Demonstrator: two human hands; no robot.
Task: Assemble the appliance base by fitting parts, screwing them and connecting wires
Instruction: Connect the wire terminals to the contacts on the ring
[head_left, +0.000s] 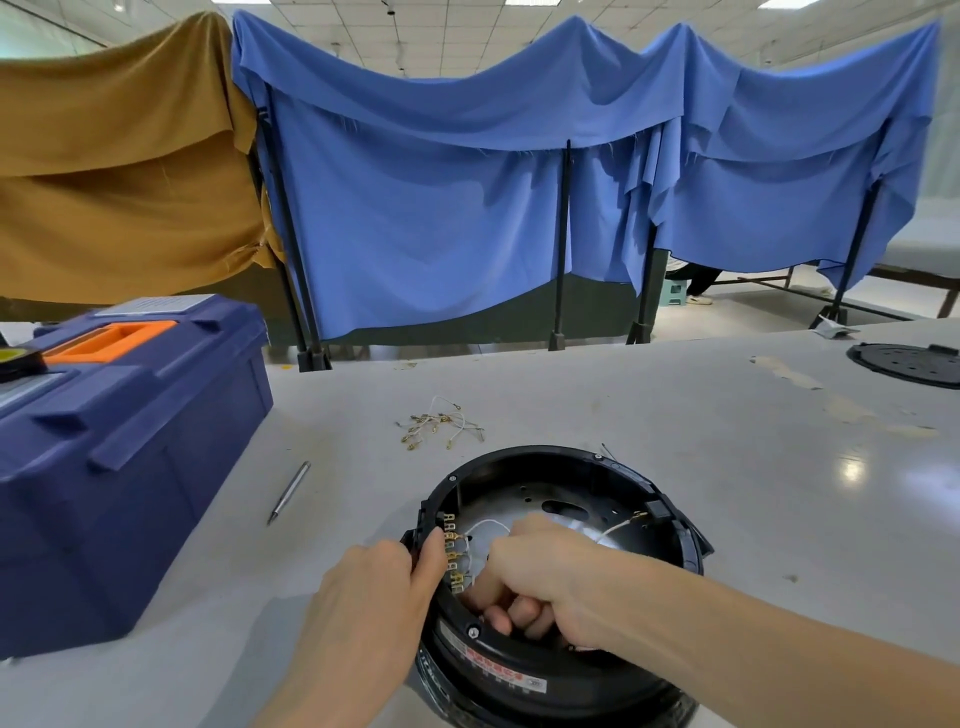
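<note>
Low in the frame, the left hand (384, 582) grips the appliance base (545, 453) by its left rim. The right hand (535, 571) curls inside it at the terminal row (451, 545); I cannot tell what it pinches. Wiring seems under way. Spare wires (441, 426) lie above the base, so connections probably remain.

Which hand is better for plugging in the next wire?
Probably the right hand: it is inside the black base, fingers curled beside the gold terminals. The left hand grips the rim, steadying it.
</note>
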